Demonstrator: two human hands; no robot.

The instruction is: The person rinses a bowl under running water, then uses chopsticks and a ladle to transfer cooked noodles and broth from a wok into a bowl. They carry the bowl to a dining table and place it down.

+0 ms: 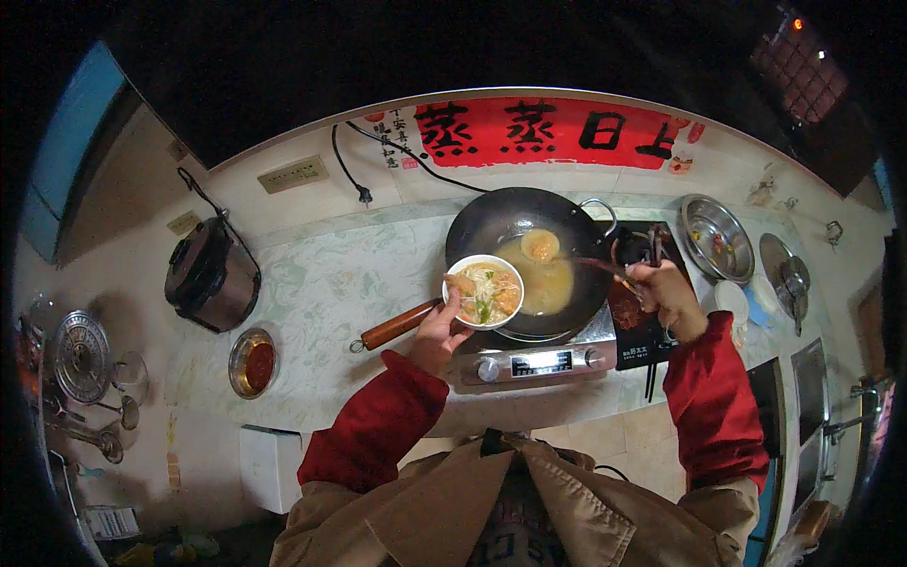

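Note:
My left hand (439,332) holds a white bowl (485,293) of noodles with greens and pale brown pieces, over the near left part of a dark wok (475,234). In my right hand (665,294) is the handle of a ladle (541,245), whose bowl sits full at the surface of the yellowish broth (554,292) in the wok. The wok's wooden handle (399,325) points to the left. Beneath the wok is an induction cooker (545,363) with a knob and a lit display.
A metal bowl of red sauce (259,366) and an electric pressure cooker (216,276) stand left. To the right are a black cooktop (631,347), chopsticks (650,383), a steel basin (717,239) and a metal lid (776,259). A loose plug (364,194) hangs behind.

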